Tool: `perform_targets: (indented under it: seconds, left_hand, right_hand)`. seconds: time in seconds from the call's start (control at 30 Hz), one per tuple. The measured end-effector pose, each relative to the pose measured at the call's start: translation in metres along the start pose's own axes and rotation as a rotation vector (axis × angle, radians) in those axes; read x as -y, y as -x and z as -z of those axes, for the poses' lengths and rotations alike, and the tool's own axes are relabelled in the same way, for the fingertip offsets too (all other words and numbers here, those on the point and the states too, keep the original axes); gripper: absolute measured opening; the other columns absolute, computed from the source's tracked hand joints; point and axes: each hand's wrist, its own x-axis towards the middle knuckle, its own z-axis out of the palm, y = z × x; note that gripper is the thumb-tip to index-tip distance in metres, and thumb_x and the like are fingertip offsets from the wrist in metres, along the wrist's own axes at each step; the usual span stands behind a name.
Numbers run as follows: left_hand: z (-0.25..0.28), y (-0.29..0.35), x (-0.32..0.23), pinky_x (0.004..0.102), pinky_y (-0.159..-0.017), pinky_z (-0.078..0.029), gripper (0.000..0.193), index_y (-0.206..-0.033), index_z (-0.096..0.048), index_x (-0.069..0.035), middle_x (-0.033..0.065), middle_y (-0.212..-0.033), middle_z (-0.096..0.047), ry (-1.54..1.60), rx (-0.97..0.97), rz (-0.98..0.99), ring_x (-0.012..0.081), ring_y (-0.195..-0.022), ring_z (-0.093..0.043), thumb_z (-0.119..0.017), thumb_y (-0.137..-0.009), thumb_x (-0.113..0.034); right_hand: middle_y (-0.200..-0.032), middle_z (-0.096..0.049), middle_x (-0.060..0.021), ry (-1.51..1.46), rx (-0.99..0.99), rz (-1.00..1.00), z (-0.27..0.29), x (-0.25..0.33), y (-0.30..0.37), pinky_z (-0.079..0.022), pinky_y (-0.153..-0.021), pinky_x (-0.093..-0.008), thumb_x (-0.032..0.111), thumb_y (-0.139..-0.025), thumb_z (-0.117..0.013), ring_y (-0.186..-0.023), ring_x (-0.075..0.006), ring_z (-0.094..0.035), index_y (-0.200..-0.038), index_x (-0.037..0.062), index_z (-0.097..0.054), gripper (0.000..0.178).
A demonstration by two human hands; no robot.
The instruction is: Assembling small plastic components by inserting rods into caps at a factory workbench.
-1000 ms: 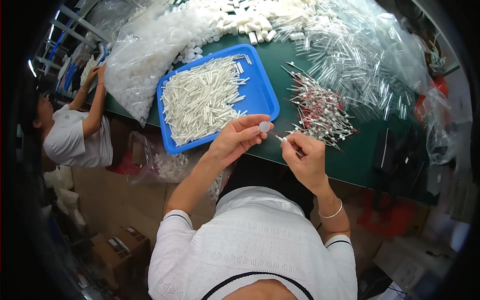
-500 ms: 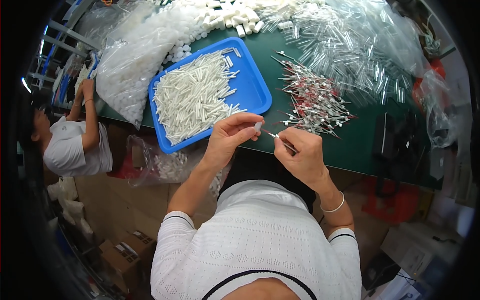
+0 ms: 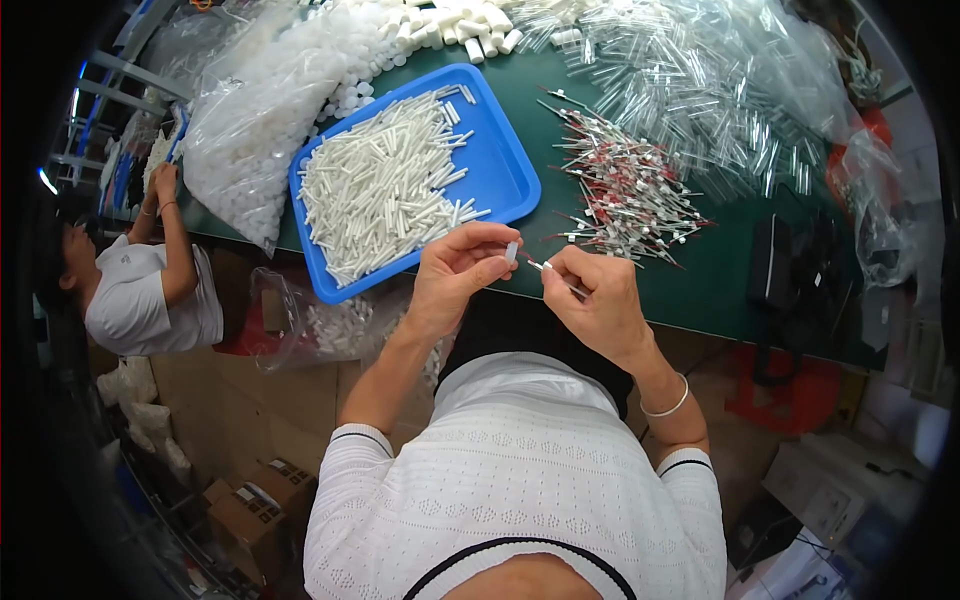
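Observation:
Between the thumb and forefinger of my left hand (image 3: 460, 275) is a small translucent white cap (image 3: 511, 251), held near the table's front edge. My right hand (image 3: 602, 300) pinches a thin rod (image 3: 538, 266) with a white collar and a reddish tip. That tip points at the cap and lies very close to it; whether they touch, I cannot tell. Behind my left hand is a blue tray (image 3: 515, 180) with many short white sticks (image 3: 385, 190) in it. A loose heap of similar red-and-white rods (image 3: 630, 190) lies beyond my right hand.
Transparent tubes (image 3: 690, 90) are piled at the far right, white cylinders (image 3: 485, 35) at the back. A plastic bag (image 3: 240, 150) of white caps slumps at the left. Black devices (image 3: 790, 265) sit on the right side of the green table (image 3: 700, 325). Another person (image 3: 155, 285) works at far left.
My right hand has shifted slightly left, bringing the rod's tip closer to the cap. My left hand keeps the cap in nearly the same place.

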Motion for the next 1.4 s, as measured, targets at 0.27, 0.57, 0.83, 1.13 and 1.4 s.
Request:
perform_targets:
  seconds: [0.27, 0.57, 0.83, 1.13, 1.4]
  left_hand:
    - [-0.001, 0.0, 0.0, 0.0228, -0.079, -0.051, 0.029, -0.113, -0.061, 0.002, 0.006, -0.102, -0.063, -0.007, -0.021, -0.012, 0.0107, -0.089, -0.061, -0.066, -0.084, 0.002]
    - [-0.002, 0.001, 0.0, 0.0228, -0.079, -0.051, 0.029, -0.112, -0.061, 0.002, 0.0062, -0.101, -0.063, 0.008, -0.033, -0.03, 0.0109, -0.089, -0.061, -0.065, -0.083, 0.004]
    - [-0.002, 0.0, 0.0, 0.024, -0.077, -0.051, 0.026, -0.11, -0.064, 0.001, 0.0069, -0.105, -0.063, 0.028, -0.055, -0.043, 0.0113, -0.088, -0.061, -0.064, -0.084, 0.003]
    - [-0.008, 0.0, 0.017, 0.0239, -0.073, -0.053, 0.012, -0.099, -0.068, -0.002, 0.0079, -0.101, -0.063, 0.089, -0.028, 0.006, 0.0113, -0.086, -0.061, -0.063, -0.089, -0.007]
    - [0.005, 0.0, 0.014, 0.0216, -0.071, -0.055, 0.016, -0.103, -0.065, -0.003, 0.01, -0.103, -0.064, 0.446, -0.082, 0.178, 0.0116, -0.083, -0.062, -0.06, -0.093, -0.016]
  right_hand:
    - [-0.054, -0.052, 0.0002, -0.262, 0.128, -0.21, 0.003, -0.01, 0.003, -0.033, -0.043, -0.0222, 0.008, -0.086, -0.059, -0.047, -0.0042, -0.047, -0.073, -0.0012, -0.059, 0.016]
    - [-0.053, -0.049, -0.0014, -0.351, 0.152, -0.318, -0.001, -0.009, 0.003, -0.032, -0.044, -0.0256, 0.008, -0.085, -0.059, -0.049, -0.0044, -0.04, -0.073, -0.0033, -0.058, 0.017]
    - [-0.054, -0.05, -0.0004, -0.279, 0.083, -0.22, 0.002, -0.009, 0.002, -0.032, -0.044, -0.0234, 0.006, -0.085, -0.059, -0.048, -0.0041, -0.041, -0.073, -0.0025, -0.058, 0.015]
    - [-0.055, -0.052, -0.0004, -0.204, 0.079, -0.072, -0.003, -0.005, 0.001, -0.031, -0.043, -0.0226, 0.003, -0.083, -0.061, -0.047, -0.0043, -0.043, -0.074, -0.0013, -0.059, 0.01]
    - [-0.054, -0.054, -0.0068, -0.126, 0.05, -0.079, 0.003, -0.005, 0.005, -0.038, -0.043, -0.028, 0.003, -0.078, -0.064, -0.044, -0.0147, -0.05, -0.071, 0.0003, -0.057, 0.01]
